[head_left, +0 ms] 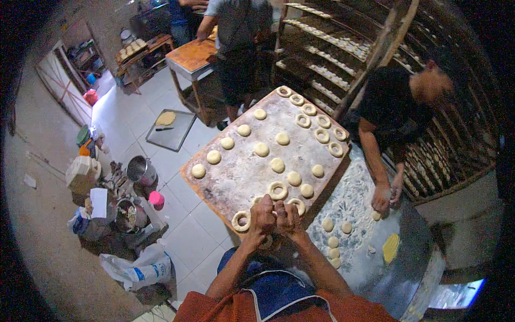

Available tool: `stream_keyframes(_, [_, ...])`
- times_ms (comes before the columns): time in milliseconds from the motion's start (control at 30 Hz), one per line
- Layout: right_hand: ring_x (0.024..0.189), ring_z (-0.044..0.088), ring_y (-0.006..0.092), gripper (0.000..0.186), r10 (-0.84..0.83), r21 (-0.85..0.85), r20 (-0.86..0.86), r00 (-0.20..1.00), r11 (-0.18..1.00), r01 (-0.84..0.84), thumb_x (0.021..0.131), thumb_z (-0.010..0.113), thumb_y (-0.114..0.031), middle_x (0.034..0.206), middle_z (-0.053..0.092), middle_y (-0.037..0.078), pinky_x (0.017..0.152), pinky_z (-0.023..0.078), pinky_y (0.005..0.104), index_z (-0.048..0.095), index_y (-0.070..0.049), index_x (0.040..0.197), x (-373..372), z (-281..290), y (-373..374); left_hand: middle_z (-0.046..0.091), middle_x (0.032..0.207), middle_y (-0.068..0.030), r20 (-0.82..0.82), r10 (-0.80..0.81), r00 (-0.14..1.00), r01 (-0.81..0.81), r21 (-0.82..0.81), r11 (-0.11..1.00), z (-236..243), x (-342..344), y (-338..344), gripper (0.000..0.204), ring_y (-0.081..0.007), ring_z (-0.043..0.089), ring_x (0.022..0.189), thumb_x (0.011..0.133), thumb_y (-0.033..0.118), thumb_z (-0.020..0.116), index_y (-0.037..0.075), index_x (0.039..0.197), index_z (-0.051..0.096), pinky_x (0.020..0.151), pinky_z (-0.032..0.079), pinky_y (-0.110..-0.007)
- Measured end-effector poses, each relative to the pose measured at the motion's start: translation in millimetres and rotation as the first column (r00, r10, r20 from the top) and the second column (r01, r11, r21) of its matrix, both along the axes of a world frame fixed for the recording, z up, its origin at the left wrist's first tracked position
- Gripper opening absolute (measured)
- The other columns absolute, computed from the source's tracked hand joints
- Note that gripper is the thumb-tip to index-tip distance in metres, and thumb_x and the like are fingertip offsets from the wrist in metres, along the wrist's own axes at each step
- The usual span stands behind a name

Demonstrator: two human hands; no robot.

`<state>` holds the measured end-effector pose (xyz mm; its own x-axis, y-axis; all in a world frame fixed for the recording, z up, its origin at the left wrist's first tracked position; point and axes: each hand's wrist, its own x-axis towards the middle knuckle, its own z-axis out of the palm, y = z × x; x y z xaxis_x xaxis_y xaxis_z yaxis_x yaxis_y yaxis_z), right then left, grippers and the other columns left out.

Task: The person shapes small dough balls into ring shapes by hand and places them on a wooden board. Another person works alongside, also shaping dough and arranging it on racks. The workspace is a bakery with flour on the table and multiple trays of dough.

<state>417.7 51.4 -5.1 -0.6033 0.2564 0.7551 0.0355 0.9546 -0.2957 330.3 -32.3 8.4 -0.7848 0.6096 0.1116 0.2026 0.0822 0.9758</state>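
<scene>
Dough [274, 213] sits pinched between my left hand [262, 214] and right hand [288, 217], both clenched on it at the near edge of the floured board [236, 172]. Finished rings [278, 190] lie just beyond; I judge a careless elbow could squash them.

Bare forearms, a blue apron [276, 292] over an orange shirt [214, 311].
</scene>
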Motion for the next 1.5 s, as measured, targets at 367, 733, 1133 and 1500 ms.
stream_keyframes(367, [0.067,0.062,0.028,0.042,0.557,-0.852,0.107,0.824,0.478,-0.213,0.08,0.066,-0.041,0.074,0.064,0.018,0.063,0.049,0.0375,0.063,0.0,0.085,-87,28,-59,0.047,0.067,-0.0103,0.032,0.37,0.929,-0.359,0.335,0.871,-42,-82,-91,0.026,-0.0256,0.046,0.063,0.089,0.025,0.05,0.001,0.079,0.051,0.058,0.039,-0.037])
stream_keyframes(733, [0.097,0.055,0.0419,0.06,0.254,-0.615,0.441,0.861,0.784,0.084,0.078,0.066,-0.021,0.105,0.053,0.023,0.082,0.047,0.0485,0.044,0.002,0.129,-6,66,-37,0.061,0.092,-0.0187,-0.47,0.119,0.874,-0.281,-0.292,0.914,-20,-107,-105,0.018,-0.036,0.056,0.089,0.087,0.018,0.061,0.0,0.09,0.062,0.078,0.042,-0.046])
stream_keyframes(1133, [0.093,0.061,0.0369,0.034,-0.242,-0.292,0.73,0.639,0.735,0.612,0.082,0.067,-0.031,0.096,0.065,0.019,0.077,0.05,0.0462,0.063,-0.004,0.102,193,12,92,0.057,0.103,-0.0149,-0.47,0.23,0.852,-0.308,-0.095,0.947,33,-31,-39,0.028,-0.0291,0.054,0.096,0.082,0.007,0.063,0.0,0.108,0.056,0.086,0.042,-0.038])
stream_keyframes(1500, [0.077,0.064,0.0181,0.055,-0.164,-0.961,0.045,0.985,0.263,0.088,0.072,0.078,-0.007,0.088,0.066,0.01,0.063,0.053,0.0299,0.044,-0.006,0.114,224,27,72,0.069,0.095,-0.0083,0.319,-0.436,0.842,0.45,0.03,0.892,18,186,68,0.028,-0.0158,0.063,0.087,0.089,0.018,0.066,-0.003,0.107,0.064,0.081,0.05,-0.031])
